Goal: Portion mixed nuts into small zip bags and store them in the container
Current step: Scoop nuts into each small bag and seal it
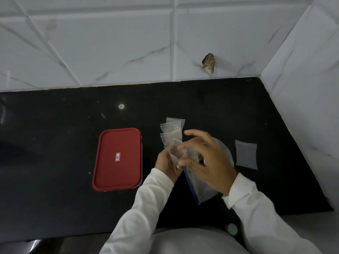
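My left hand [166,165] grips a small clear zip bag [177,150] above the black counter. My right hand [207,162] hovers at the bag's mouth, thumb and forefinger pinched together on something small that I cannot make out. Under my right hand lies a large clear zip bag [200,189] with a blue seal strip; its contents are mostly hidden by the hand. A container with a red lid [118,158], closed, sits to the left of my hands. Several empty small zip bags [172,130] lie fanned out just behind my hands.
One more small zip bag [245,154] lies flat on the counter [55,143] to the right. White tiled walls close the counter at the back and the right [302,107]. A dark broken spot [209,65] marks the back wall.
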Demonstrator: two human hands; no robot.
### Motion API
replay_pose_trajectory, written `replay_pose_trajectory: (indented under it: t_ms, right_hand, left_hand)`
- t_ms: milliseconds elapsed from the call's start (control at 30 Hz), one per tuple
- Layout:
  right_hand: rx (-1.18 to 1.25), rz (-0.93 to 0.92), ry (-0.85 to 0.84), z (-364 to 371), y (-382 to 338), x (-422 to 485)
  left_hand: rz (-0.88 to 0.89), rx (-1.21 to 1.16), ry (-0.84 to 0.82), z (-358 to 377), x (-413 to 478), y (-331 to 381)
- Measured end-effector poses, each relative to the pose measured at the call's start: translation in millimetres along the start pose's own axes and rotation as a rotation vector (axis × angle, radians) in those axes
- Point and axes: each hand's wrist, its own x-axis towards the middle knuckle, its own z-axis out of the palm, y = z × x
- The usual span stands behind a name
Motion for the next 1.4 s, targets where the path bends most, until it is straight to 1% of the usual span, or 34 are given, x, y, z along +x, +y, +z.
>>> replay_pose_trajectory:
  t_ms: [33,100,133,167,200,233,300,333,400,567,667,733,833,933,1000,1033,1100,1200,1300,1400]
  right_hand:
    - [0.057,0.031,0.067,-6,1,-3]
    - [0.169,0.170,0.272,-26,9,-14]
    - [0.185,0.251,0.354,-36,16,-21]
    - [0.156,0.326,0.381,-44,26,-28]
    - [0.080,0.385,0.346,-50,37,-35]
    - [-0.006,0.414,0.274,-52,49,-42]
    - [-0.136,0.398,0.132,-46,66,-53]
    - [-0.171,0.386,0.079,-40,70,-56]
    - [-0.203,0.417,0.006,-27,78,-60]
    - [-0.409,0.474,-0.076,-1,92,-52]
    - [-0.521,0.516,-0.127,8,92,-40]
    - [-0.542,0.567,-0.166,11,92,-35]
    - [-0.503,0.564,-0.147,15,96,-37]
    - [-0.429,0.482,-0.039,16,98,-40]
    - [-0.447,0.424,0.034,18,100,-35]
    - [-0.470,0.403,0.043,19,101,-31]
    - [-0.504,0.372,0.003,20,103,-22]
    - [-0.491,0.323,-0.088,22,105,-14]
    - [-0.418,0.292,-0.096,25,106,-20]
    - [-0.320,0.294,-0.073,27,105,-31]
  left_hand:
    - [-0.015,0.013,0.001,-1,1,0]
    - [-0.045,0.035,0.014,-4,2,2]
    - [-0.057,0.034,0.014,-6,4,3]
    - [-0.064,0.031,0.010,-9,4,3]
    - [-0.071,0.029,0.006,-11,6,3]
    - [-0.082,0.038,0.004,-14,7,2]
    - [-0.104,0.069,-0.003,-19,11,-1]
    - [-0.108,0.081,-0.007,-21,12,-2]
    - [-0.101,0.095,0.006,-24,15,-4]
    - [-0.070,0.087,0.056,-27,21,-13]
    - [-0.081,0.052,0.050,-27,22,-19]
    - [-0.079,0.034,0.031,-25,22,-23]
    - [-0.082,-0.001,0.003,-23,23,-27]
    - [-0.092,-0.048,0.012,-28,28,-29]
    - [-0.083,-0.087,0.048,-32,33,-31]
    - [-0.076,-0.098,0.070,-33,35,-32]
    - [-0.075,-0.094,0.111,-33,40,-35]
    - [-0.071,-0.030,0.200,-27,46,-39]
    - [-0.061,0.022,0.265,-22,52,-41]
    - [-0.057,0.020,0.271,-21,54,-41]
